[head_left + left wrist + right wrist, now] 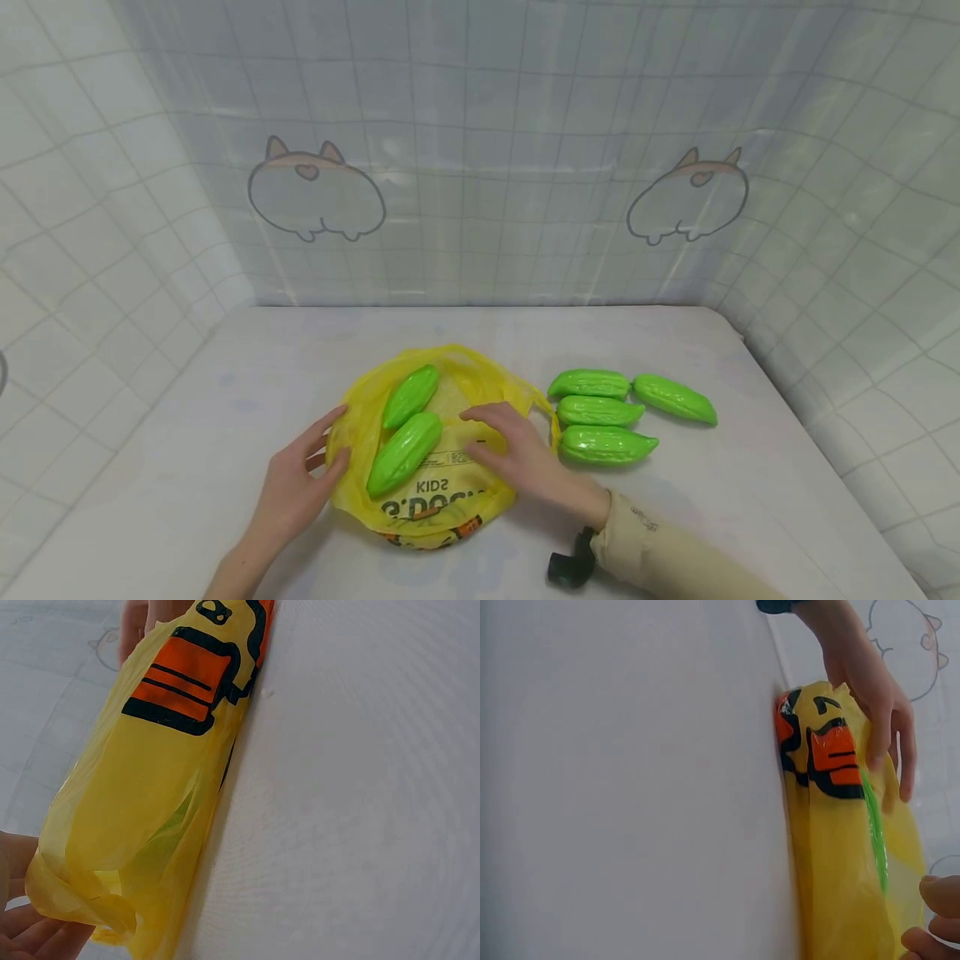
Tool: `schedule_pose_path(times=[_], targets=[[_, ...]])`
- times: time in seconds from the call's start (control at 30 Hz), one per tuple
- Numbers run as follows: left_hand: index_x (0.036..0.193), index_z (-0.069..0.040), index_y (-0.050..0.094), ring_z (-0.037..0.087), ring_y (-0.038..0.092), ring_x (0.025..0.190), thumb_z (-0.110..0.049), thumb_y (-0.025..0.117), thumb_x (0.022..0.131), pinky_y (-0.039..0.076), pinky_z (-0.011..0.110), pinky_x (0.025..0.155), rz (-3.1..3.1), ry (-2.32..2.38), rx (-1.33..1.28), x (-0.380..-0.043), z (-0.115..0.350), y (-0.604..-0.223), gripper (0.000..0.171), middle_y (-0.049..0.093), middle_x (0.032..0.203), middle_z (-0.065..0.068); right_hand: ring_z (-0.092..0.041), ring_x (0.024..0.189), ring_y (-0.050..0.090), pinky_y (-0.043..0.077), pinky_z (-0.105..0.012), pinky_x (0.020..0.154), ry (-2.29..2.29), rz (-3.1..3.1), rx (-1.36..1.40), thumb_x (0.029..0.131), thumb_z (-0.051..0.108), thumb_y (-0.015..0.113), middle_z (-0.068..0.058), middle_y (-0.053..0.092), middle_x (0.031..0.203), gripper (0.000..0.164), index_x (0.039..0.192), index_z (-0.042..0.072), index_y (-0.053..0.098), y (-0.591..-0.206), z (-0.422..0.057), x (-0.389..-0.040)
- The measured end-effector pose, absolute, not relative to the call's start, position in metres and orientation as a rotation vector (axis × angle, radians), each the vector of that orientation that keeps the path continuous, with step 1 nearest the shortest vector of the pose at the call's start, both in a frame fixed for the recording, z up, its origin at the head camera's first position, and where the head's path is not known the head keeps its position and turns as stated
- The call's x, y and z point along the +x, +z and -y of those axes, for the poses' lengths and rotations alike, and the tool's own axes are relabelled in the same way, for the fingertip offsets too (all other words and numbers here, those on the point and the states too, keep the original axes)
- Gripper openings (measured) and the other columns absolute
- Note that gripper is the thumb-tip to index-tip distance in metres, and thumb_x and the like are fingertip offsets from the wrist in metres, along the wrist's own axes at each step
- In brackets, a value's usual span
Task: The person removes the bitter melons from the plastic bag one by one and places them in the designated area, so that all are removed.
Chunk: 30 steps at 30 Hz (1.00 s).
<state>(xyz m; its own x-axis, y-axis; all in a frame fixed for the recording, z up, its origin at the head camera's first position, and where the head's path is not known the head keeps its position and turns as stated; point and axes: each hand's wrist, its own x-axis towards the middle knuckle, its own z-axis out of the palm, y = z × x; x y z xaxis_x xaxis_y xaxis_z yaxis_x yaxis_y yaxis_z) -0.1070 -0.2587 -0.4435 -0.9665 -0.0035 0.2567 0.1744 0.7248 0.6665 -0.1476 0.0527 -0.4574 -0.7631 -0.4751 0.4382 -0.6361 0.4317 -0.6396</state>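
A yellow plastic bag [352, 508] lies on the table with its mouth spread wide. Two glossy green bitter melons [408, 450] rest inside, one above the other. At the bag's left rim, my left hand [296, 479] holds the thin plastic between thumb and fingers; the left wrist view shows the rim [56, 892] between those fingers. My right hand [525, 458] hovers over the right part of the mouth, fingers loosely bent and parted, nothing in them. In the right wrist view, its fingertips [945, 900] appear beside the bag; whether they touch it I cannot tell.
Several more green bitter melons [603, 410] lie right of the bag, three stacked in a row and another melon [675, 399] farther right. A bag handle loop [553, 421] reaches toward them. Tiled-pattern curtains [510, 167] enclose the white table [187, 467].
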Motion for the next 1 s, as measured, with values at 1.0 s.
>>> schedule_pose_path(times=[1.0], targets=[[0.147,-0.014,0.050,0.040,0.064,0.117,-0.010,0.064,0.094,0.060,0.048,0.089,2.662,-1.077,-0.142,-0.108,0.260,-0.446,0.054,0.054,0.145,0.020,-0.019,0.127,0.054,0.045,-0.039,0.111,1.267,2.613,0.996,0.096,0.031,0.067,-0.004,0.061,0.137,0.048,0.138,0.010,0.058,-0.473,-0.006,-0.174]])
